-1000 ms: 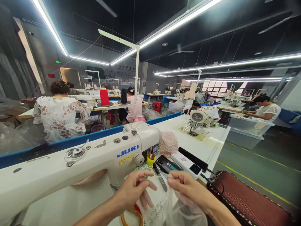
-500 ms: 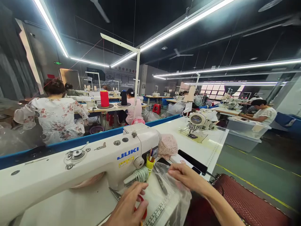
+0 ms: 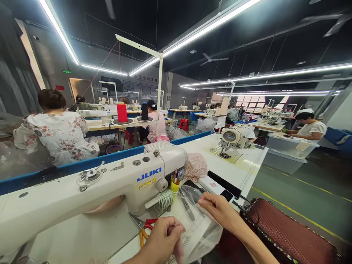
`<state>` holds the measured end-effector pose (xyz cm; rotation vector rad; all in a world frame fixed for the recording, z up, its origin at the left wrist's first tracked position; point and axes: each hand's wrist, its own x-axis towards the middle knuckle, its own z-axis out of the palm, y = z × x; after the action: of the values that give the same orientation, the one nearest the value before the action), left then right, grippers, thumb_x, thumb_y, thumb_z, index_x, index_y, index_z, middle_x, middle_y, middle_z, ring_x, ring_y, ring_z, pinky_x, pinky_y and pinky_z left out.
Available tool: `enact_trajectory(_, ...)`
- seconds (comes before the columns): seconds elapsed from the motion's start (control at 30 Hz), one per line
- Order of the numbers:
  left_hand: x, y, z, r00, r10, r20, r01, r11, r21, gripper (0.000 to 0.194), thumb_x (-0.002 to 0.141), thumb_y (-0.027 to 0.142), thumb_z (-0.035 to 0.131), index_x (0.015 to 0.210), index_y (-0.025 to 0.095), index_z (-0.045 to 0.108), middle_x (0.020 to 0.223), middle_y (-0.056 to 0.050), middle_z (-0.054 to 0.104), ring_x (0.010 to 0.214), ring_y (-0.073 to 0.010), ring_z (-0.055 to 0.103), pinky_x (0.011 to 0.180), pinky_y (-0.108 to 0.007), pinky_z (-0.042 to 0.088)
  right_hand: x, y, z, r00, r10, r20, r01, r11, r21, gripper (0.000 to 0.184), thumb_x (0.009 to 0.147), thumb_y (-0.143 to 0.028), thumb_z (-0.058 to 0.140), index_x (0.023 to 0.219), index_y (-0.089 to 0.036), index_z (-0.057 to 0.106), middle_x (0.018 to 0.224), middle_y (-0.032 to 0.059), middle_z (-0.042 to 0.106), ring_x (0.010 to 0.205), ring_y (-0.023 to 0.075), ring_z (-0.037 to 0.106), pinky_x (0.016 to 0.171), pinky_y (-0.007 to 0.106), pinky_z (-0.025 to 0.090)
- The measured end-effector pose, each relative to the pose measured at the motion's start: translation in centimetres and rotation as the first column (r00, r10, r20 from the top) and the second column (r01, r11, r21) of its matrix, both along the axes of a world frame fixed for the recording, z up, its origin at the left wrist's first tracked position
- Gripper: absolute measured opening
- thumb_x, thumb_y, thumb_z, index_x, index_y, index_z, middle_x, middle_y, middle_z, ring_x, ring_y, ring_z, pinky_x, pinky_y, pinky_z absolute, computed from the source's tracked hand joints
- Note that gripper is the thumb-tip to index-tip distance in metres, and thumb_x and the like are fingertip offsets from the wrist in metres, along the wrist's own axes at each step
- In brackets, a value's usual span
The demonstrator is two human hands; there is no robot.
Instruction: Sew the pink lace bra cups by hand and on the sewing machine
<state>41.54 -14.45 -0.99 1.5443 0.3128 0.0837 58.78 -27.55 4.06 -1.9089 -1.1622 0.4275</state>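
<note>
My right hand [image 3: 218,209] is closed, its thumb and fingers pinching the upper edge of a clear plastic bag [image 3: 202,240]. The bag hangs over the front edge of the sewing table. My left hand [image 3: 166,238] is curled just left of the bag, thumb against fingers; whatever it holds, if anything, is hidden. Beside it on the table lie scissors [image 3: 143,231] with red and orange handles, partly covered by the hand. A dark, slim tool [image 3: 188,209] rests near the bag, along with a ruler strip [image 3: 187,240] on the tabletop.
A white JUKI sewing machine [image 3: 110,187] fills the left. Near its head are a yellow pen cup [image 3: 175,186], a pale cord coil [image 3: 164,201], pink yarn [image 3: 195,167], a white box [image 3: 213,185] and a black device [image 3: 224,183]. Another machine [image 3: 233,137] stands behind. Co-workers sit farther away.
My left hand has moved right, away from the scissors, uncovering their handles, and its fingers have curled in. My right hand stays on the bag, slightly lower.
</note>
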Motion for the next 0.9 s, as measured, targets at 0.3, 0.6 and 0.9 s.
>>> enact_trajectory(0.3, 0.3, 1.2, -0.8, 0.999, 0.031, -0.022, -0.031, 0.999, -0.009, 0.055, 0.07, 0.068, 0.051, 0.088, 0.016, 0.048, 0.049, 0.003, 0.056, 0.034, -0.0118, 0.048, 0.038, -0.021, 0.032, 1.4, -1.0, -0.8, 0.957, 0.163, -0.24, -0.197, 0.973, -0.125, 0.042, 0.08, -0.06, 0.058, 0.071, -0.02, 0.052, 0.051, -0.005, 0.055, 0.038, 0.0105, 0.045, 0.042, 0.022, 0.03)
enact_trajectory(0.6, 1.0, 1.8, 2.2, 0.967, 0.187, 0.174, -0.201, 0.977, 0.066, 0.048, 0.078, 0.052, 0.057, 0.107, 0.014, 0.051, 0.086, -0.007, 0.062, 0.076, -0.0182, 0.065, 0.066, -0.026, 0.046, 5.1, 0.8, -2.8, 0.99, -0.13, 0.055, 0.135, 0.986, -0.1, 0.035, 0.097, -0.046, 0.046, 0.082, -0.017, 0.057, 0.057, -0.0073, 0.056, 0.043, 0.0085, 0.051, 0.05, 0.024, 0.045)
enact_trajectory(0.9, -9.6, 4.5, 0.2, 0.992, 0.019, 0.127, -0.079, 0.87, 0.486, 0.026, 0.083, 0.044, 0.054, 0.081, 0.023, 0.07, 0.079, -0.003, 0.066, 0.07, -0.0163, 0.059, 0.068, -0.024, 0.046, 8.0, 4.9, -8.0, 0.813, -0.246, 0.528, 0.378, 0.912, -0.158, 0.023, 0.094, -0.032, 0.057, 0.11, -0.016, 0.06, 0.11, 0.0058, 0.062, 0.096, 0.0208, 0.062, 0.082, 0.042, 0.052)
